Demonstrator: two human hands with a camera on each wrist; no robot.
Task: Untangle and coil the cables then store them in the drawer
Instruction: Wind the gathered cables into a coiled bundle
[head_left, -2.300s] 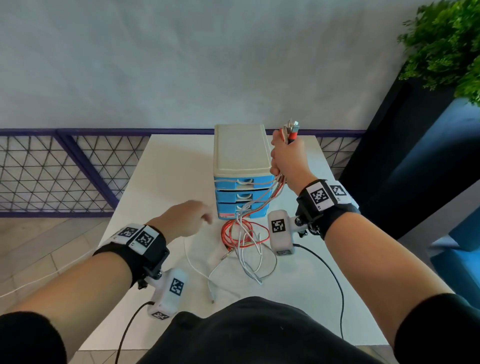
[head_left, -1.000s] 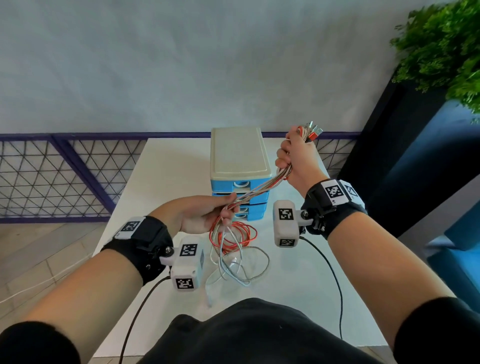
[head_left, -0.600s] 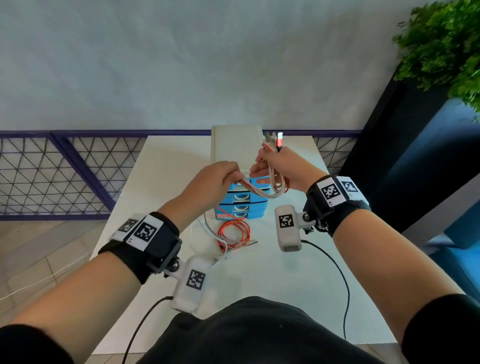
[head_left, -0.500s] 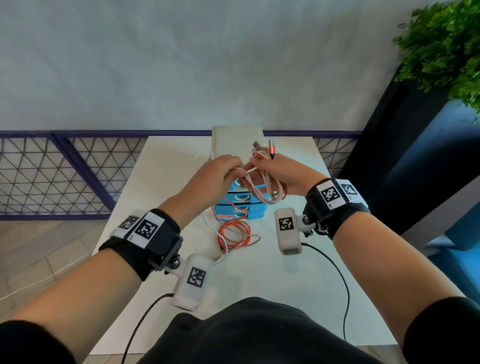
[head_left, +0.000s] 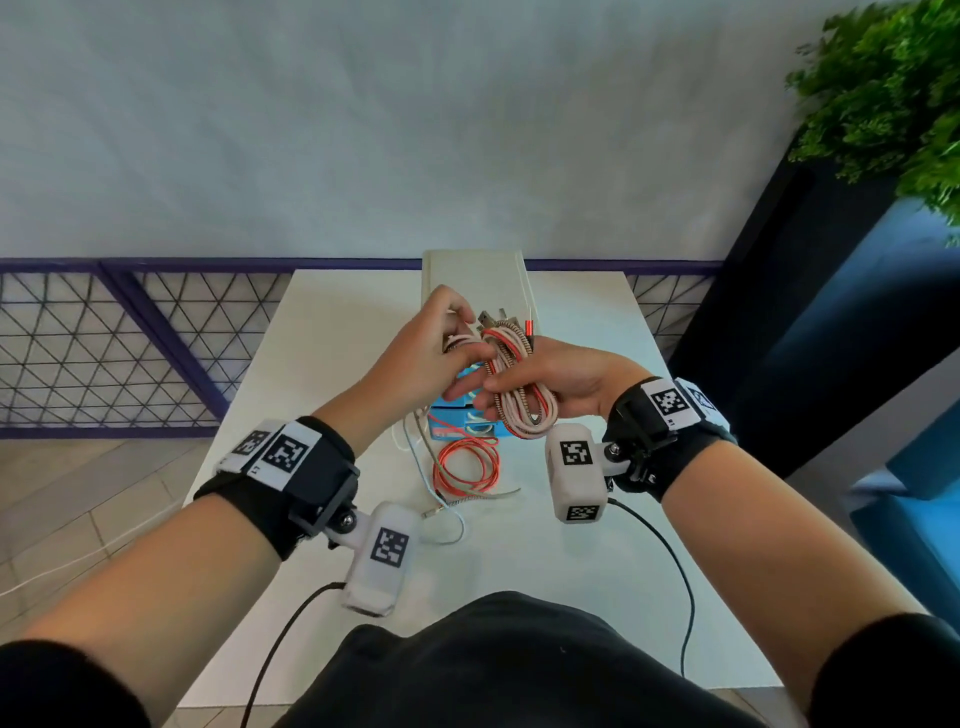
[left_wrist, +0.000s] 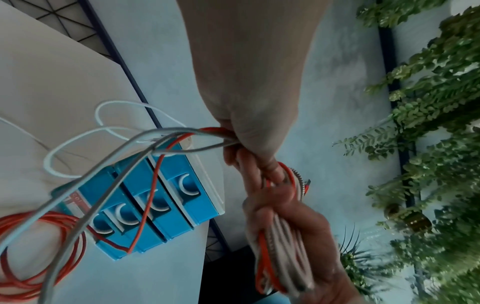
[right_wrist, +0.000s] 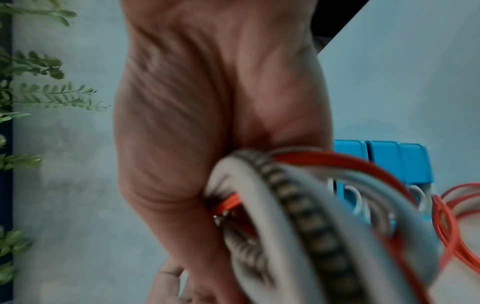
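Coil grown since earlier | right hand (head_left: 566, 382) grips looped cable bundle (head_left: 519, 384) | left hand (head_left: 431, 358) pinches strands

No legible text, wristband markers (head_left: 284, 453) perhaps coded

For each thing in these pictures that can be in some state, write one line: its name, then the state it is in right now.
cable bundle: looped, held in the air.
right hand: grips the looped bundle.
left hand: pinches the trailing strands.
orange cable: loosely coiled on the table, not yet gathered.
white cable: loose, uncoiled on the table.
drawer unit: all visible drawers closed.
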